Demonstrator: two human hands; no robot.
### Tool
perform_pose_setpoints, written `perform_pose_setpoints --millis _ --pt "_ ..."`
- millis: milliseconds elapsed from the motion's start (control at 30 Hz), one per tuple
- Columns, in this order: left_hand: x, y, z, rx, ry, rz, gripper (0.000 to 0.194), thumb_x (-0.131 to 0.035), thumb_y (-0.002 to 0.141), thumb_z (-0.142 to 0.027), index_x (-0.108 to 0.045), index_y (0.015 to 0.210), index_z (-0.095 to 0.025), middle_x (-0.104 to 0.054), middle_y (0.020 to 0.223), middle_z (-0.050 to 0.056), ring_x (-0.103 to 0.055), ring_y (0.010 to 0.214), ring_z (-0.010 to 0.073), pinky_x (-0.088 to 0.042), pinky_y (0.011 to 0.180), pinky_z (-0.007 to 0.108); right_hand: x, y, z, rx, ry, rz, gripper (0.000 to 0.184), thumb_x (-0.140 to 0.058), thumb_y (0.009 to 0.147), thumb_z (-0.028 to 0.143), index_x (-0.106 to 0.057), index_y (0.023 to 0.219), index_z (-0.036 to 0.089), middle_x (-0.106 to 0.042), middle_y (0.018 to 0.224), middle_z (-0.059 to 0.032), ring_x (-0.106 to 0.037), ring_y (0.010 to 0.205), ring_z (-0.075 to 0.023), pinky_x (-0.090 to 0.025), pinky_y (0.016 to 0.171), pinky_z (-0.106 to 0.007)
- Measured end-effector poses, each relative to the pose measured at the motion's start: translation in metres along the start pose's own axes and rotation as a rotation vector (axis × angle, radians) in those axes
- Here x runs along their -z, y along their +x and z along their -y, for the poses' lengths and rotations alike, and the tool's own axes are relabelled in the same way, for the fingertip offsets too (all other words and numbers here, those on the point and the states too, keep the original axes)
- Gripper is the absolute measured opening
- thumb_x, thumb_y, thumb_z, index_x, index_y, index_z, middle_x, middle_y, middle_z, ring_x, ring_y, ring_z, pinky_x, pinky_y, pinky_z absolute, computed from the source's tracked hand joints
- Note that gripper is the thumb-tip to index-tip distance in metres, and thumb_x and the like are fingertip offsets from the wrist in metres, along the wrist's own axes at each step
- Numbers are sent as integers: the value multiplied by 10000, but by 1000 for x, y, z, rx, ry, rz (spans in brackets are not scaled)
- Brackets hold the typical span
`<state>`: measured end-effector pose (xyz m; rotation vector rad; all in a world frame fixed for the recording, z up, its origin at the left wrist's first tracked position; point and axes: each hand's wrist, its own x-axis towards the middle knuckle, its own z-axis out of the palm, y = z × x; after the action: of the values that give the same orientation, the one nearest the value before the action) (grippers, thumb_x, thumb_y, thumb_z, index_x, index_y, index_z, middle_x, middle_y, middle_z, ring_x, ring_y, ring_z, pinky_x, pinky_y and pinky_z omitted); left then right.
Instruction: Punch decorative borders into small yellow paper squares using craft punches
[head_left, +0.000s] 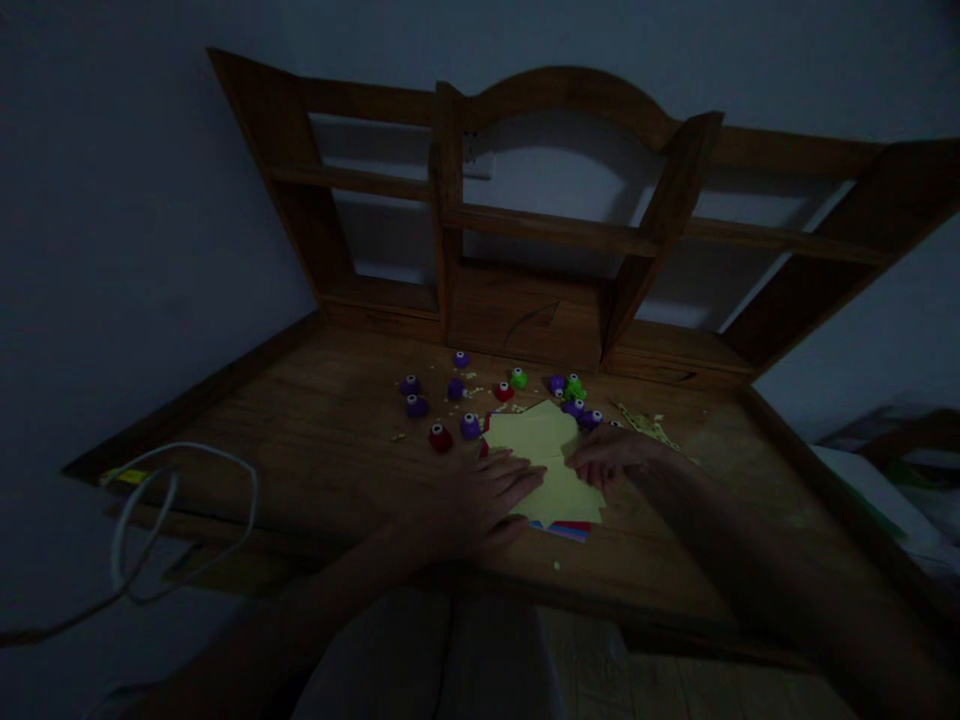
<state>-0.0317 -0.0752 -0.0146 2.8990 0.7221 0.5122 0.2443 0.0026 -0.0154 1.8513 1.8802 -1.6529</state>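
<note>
A yellow sheet of paper [544, 435] with jagged edges and a crease across its middle lies on the desk. Under it, edges of red, blue and other coloured sheets [574, 530] stick out. Resting flat on the left part of the yellow paper is my left hand [491, 497], its fingers stretched out. My right hand [606, 455] is at the paper's right side with its fingers curled and fingertips down at the sheet. Anything between those fingers is hidden in the dim light.
Around the paper's far side lie several small eyed pieces: purple [470, 427], red [440, 437] and green [518, 378]. Pale scraps [649, 425] lie to the right. A wooden shelf unit [532, 310] stands at the back of the desk [315, 420]. A white cable [251, 480] loops at left.
</note>
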Motion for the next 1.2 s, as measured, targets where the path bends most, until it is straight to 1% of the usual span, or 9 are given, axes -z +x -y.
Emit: perform_pose_setpoints --millis 100,233,600,700,800,867,933,1067,1200 --pt "-3 -1 2 13 -15 -1 501 -448 900 -350 -377 1362 -171 -508 1334 96 -434 1256 217 -280 1095 417 0 -1 2 -16 -9 0 378 -682 663 507 -695 626 131 -683 570 -54 -586 446 -106 -439 435 -194" --pt "4 -12 3 35 7 8 489 -467 890 -336 -402 1344 -168 -533 1307 97 -454 1239 221 -268 1105 418 1 -2 1 1 12 25 386 -691 652 519 -696 649 133 -689 596 -50 -602 469 -115 -458 452 -202" --pt "18 -46 5 64 99 62 467 -405 925 -302 -370 1368 -160 -497 1346 97 -390 1296 223 -274 1106 403 3 1 -11 49 60 71 371 -651 688 496 -688 659 128 -677 605 -49 -613 504 -121 -469 489 -214" --pt "25 -46 7 71 127 36 421 -400 932 -289 -416 1337 -177 -516 1320 90 -417 1270 221 -317 1077 387 3 -10 -13 147 73 21 335 -635 711 462 -691 709 132 -650 575 -28 -577 479 -108 -442 473 -208" --pt "33 -33 20 104 121 -78 348 -383 942 -269 -488 1267 -199 -557 1257 81 -481 1189 218 -361 1029 404 -4 -24 -6 285 100 -232 353 -585 761 473 -670 705 135 -574 510 6 -469 400 -78 -367 417 -204" --pt "34 -15 37 180 44 -142 294 -368 950 -254 -550 1173 -191 -594 1162 75 -528 1095 192 -413 963 366 -13 -27 4 383 124 -388 360 -577 780 489 -660 735 142 -581 553 3 -484 447 -86 -385 457 -211" --pt "33 6 57 183 -49 -178 250 -389 947 -254 -605 1051 -182 -611 1079 64 -549 1023 174 -433 909 328 -27 -24 16 535 160 -540 324 -614 767 469 -661 790 149 -641 694 -22 -554 568 -113 -426 534 -222" --pt "27 30 90 26 -198 -24 157 -579 862 -320 -639 948 -204 -621 1001 35 -541 1007 178 -397 897 306 -56 -16 35 766 -12 -476 256 -656 773 419 -670 853 175 -665 836 -37 -602 759 -163 -466 675 -267" --pt "18 27 102 -39 -218 89 259 -718 726 -409 -648 871 -206 -603 909 19 -523 967 190 -359 892 304 -76 -11 39 818 -171 -402 238 -697 762 388 -654 911 207 -644 877 -23 -587 781 -156 -454 685 -260"
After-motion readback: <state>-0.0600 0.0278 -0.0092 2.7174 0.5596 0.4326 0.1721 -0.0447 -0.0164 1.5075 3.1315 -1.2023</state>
